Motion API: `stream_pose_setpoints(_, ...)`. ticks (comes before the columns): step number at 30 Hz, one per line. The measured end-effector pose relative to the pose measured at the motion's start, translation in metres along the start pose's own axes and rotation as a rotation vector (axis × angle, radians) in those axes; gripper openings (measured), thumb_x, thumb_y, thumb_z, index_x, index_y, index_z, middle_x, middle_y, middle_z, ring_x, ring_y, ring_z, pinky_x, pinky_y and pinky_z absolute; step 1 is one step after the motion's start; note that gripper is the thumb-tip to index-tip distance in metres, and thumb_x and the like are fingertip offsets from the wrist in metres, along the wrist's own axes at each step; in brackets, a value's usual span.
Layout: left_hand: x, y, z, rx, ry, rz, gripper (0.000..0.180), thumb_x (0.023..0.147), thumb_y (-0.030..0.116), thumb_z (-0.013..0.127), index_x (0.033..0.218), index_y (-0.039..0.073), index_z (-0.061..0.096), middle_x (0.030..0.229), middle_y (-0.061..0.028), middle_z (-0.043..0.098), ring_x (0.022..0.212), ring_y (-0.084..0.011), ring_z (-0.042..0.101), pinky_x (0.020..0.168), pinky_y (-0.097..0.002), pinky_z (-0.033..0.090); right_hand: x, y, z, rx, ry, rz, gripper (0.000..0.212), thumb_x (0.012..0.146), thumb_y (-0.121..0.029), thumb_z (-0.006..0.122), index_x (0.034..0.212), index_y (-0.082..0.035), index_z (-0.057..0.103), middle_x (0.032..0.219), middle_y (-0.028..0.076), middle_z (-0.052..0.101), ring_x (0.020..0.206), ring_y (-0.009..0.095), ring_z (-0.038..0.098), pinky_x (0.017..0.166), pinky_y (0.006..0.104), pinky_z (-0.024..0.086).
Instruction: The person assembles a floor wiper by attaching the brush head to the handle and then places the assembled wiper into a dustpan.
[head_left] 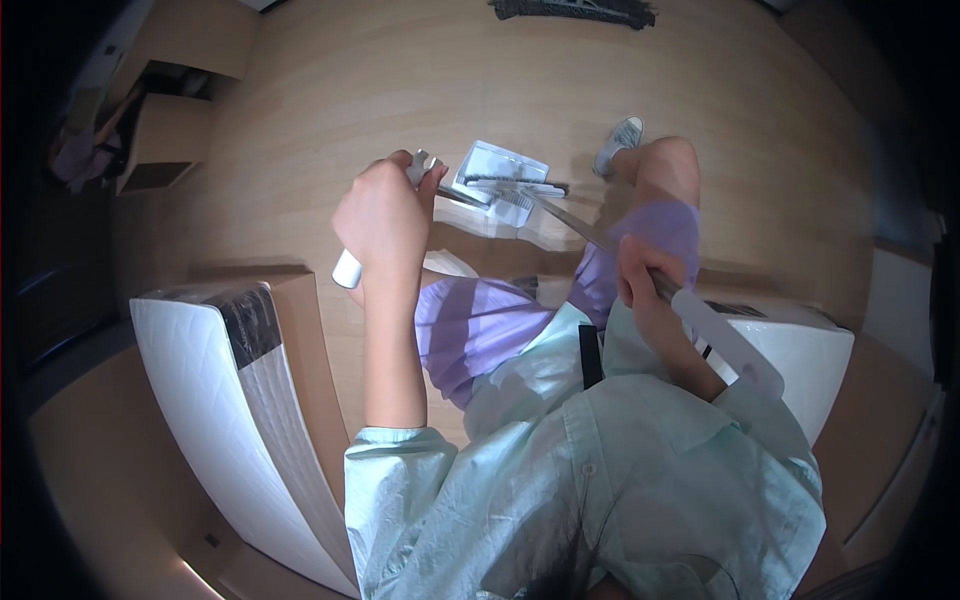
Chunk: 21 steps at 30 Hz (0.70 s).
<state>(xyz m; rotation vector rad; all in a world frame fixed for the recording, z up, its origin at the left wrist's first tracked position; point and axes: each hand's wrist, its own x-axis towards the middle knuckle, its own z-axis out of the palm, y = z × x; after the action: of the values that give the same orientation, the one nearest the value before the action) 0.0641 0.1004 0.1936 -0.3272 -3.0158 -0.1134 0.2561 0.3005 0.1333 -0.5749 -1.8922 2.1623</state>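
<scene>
My left hand (382,215) is closed around the white grip of a long-handled dustpan, held up in front of me. Its thin pole runs down to the white dustpan pan (492,157) on the floor, which has comb-like teeth along one side. My right hand (648,272) is wrapped around the pole of a broom (568,216), and the pole's wide pale end passes back beside my right forearm. Across the pan lies the narrow dark-bristled broom head (515,187), seeming to touch it. Whether any dirt is inside cannot be made out.
White padded pieces resembling mattresses stand at my left (215,390) and right (795,365). My sneaker (618,145) is on the wood-look floor (340,90). A dark fringed object (575,10) lies far ahead. At far left are a wooden cabinet (165,140) and a purple-clothed person (85,155).
</scene>
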Motion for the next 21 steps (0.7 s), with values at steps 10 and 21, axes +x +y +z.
stream_pose_setpoints(10,-0.009,0.01,-0.003,0.027,-0.071,-0.044,0.044,0.084,0.053,0.072,0.103,0.013,0.076,0.088,-0.0115,0.074,0.079,-0.0328,0.072,0.067,-0.0423,0.056,0.007,-0.002,0.007,0.062,0.148,-0.042,0.04,0.105,-0.024,0.056,0.069,-0.007,0.051,0.06,-0.002,0.044,0.047,0.005,0.032,0.043,0.0247,0.022)
stream_pose_setpoints(21,-0.003,0.012,0.005,0.031,0.044,0.005,0.032,0.084,0.043,0.075,0.092,0.013,0.073,0.081,-0.0095,0.072,0.074,-0.0331,0.071,0.06,-0.043,0.055,0.037,0.021,0.019,0.063,0.103,-0.072,0.049,0.104,-0.031,0.058,0.061,-0.01,0.048,0.052,-0.005,0.038,0.045,0.004,0.031,0.042,0.0251,0.021)
